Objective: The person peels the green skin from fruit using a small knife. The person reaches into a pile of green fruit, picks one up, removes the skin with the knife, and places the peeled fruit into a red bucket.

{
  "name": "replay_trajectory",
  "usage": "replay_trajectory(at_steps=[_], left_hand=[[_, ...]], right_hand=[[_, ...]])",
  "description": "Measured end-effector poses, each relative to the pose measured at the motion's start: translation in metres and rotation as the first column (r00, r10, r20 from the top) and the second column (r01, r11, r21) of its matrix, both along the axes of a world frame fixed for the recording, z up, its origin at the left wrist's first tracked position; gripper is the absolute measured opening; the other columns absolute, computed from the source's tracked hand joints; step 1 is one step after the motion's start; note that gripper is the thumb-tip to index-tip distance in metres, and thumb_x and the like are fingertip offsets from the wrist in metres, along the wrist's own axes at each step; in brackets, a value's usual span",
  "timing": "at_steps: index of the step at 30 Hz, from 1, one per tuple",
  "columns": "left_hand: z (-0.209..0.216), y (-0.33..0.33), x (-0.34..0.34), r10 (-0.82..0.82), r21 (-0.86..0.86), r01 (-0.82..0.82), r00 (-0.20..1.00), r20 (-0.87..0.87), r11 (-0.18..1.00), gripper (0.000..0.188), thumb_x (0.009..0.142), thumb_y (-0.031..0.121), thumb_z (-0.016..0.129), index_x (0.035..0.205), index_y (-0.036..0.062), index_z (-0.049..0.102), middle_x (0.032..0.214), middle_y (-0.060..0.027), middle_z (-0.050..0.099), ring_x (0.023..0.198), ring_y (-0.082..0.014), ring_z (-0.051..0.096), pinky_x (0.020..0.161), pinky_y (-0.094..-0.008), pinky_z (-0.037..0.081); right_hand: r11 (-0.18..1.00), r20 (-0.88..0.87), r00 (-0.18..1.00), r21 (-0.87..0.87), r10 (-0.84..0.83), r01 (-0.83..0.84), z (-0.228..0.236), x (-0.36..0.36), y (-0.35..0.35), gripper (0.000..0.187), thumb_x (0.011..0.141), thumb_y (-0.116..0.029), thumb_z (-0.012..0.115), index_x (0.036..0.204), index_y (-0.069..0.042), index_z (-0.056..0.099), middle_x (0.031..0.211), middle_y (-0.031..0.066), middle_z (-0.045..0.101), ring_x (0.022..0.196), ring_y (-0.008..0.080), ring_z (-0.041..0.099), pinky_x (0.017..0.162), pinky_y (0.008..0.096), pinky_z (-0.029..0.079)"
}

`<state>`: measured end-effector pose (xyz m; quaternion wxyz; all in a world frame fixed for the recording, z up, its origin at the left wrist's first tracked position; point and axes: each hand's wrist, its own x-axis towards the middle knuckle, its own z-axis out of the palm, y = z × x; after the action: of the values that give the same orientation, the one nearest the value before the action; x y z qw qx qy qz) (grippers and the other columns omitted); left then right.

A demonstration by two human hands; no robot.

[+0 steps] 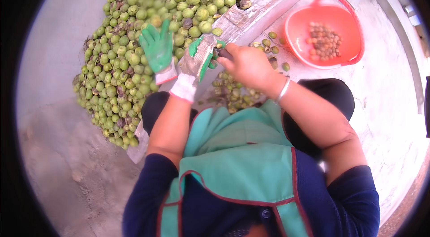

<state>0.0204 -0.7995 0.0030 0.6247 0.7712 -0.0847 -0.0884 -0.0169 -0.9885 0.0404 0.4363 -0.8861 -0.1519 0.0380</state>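
Observation:
My left hand (200, 60) wears a white and green work glove. Its fingers are closed around a green-husked nut (219, 45), which is mostly hidden by the glove. My bare right hand (251, 67) meets it from the right, fingers wrapped round the dark handle (225, 53) of a small tool, seemingly a knife; its blade is hidden between the hands. A second green glove (157, 48) with a white cuff lies on the big pile of green-husked nuts (127, 73), just left of my gloved hand.
A red basket (291, 40) with a raised handle stands at the far right, with brown shelled-out nuts (324, 42) in it. Green husk pieces (233, 93) lie on the floor below my hands. A worn wooden board (237, 18) edges the pile. My knees flank the husks.

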Motion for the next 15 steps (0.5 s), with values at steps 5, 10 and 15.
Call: replay_trajectory(at_steps=[5, 10, 15], left_hand=[[0.000, -0.006, 0.003, -0.006, -0.299, -0.042, 0.988, -0.157, 0.953, 0.045, 0.095, 0.042, 0.050, 0.112, 0.0033, 0.065, 0.079, -0.0030, 0.063, 0.063, -0.0086, 0.057, 0.053, -0.0210, 0.047], [-0.017, 0.007, 0.011, 0.045, -0.331, -0.155, 0.948, -0.315, 0.931, 0.047, 0.095, 0.045, 0.051, 0.110, 0.0026, 0.064, 0.081, -0.0029, 0.064, 0.065, -0.0100, 0.056, 0.052, -0.0236, 0.046], [-0.015, 0.015, 0.002, -0.133, 0.035, 0.130, 0.982, 0.136, 0.991, 0.037, 0.091, 0.031, 0.060, 0.116, 0.0029, 0.061, 0.098, -0.0085, 0.067, 0.074, -0.0165, 0.063, 0.057, -0.0280, 0.051]], right_hand=[[0.992, 0.189, 0.982, -0.115, -0.027, 0.049, 0.000, 0.003, -0.004, 0.030, 0.087, -0.035, 0.059, 0.086, -0.005, 0.055, 0.069, 0.0155, 0.064, 0.068, 0.0349, 0.064, 0.060, 0.0456, 0.050], [0.977, 0.260, 0.963, -0.214, 0.067, -0.010, 0.004, -0.002, -0.002, 0.031, 0.087, -0.035, 0.058, 0.085, -0.005, 0.055, 0.068, 0.0150, 0.063, 0.064, 0.0347, 0.063, 0.057, 0.0460, 0.049], [0.971, 0.199, 0.975, -0.236, 0.096, -0.047, 0.002, -0.002, -0.003, 0.032, 0.087, -0.036, 0.058, 0.087, -0.004, 0.057, 0.072, 0.0166, 0.064, 0.067, 0.0362, 0.063, 0.061, 0.0470, 0.049]])
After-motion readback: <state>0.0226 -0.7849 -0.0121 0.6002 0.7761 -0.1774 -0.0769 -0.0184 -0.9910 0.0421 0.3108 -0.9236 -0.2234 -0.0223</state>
